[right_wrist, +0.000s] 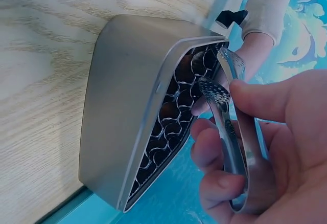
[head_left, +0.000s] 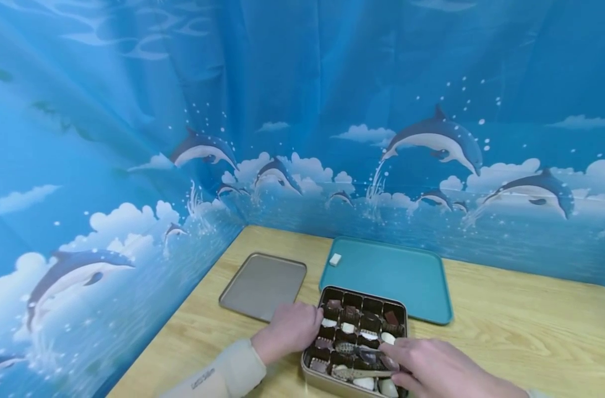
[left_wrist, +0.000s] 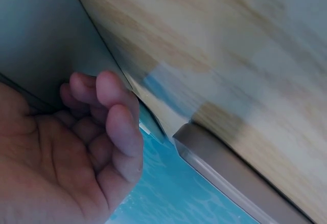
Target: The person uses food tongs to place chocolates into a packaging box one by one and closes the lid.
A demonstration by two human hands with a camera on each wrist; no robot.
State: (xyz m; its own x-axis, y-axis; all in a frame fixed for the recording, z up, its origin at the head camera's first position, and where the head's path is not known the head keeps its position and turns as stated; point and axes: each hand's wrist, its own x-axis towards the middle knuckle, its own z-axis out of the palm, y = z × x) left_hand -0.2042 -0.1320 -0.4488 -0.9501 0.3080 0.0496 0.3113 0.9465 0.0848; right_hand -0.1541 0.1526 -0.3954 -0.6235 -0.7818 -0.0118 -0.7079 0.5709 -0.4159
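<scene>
A brown metal tin [head_left: 338, 381] holds dark dividers with brown and white chocolates [head_left: 348, 328] in its compartments. At its left side my left hand [head_left: 290, 331] holds the wall, thumb over the rim; in the left wrist view its fingers [left_wrist: 120, 127] curl loosely against the outside. My right hand [head_left: 434, 365] grips metal serving tongs [head_left: 362, 374] above the near part of the tin. Their perforated tips stand apart with nothing visible between them in the right wrist view, where the tin [right_wrist: 127, 111] appears from its side.
A flat brown lid-like tray [head_left: 265, 284] lies on the wooden table [head_left: 511, 315] left of the tin. Behind the tin is a teal tray [head_left: 392, 276] bearing one small white piece [head_left: 335, 260] near its left edge. Dolphin-printed curtains [head_left: 302, 110] stand along the table's back and left edges.
</scene>
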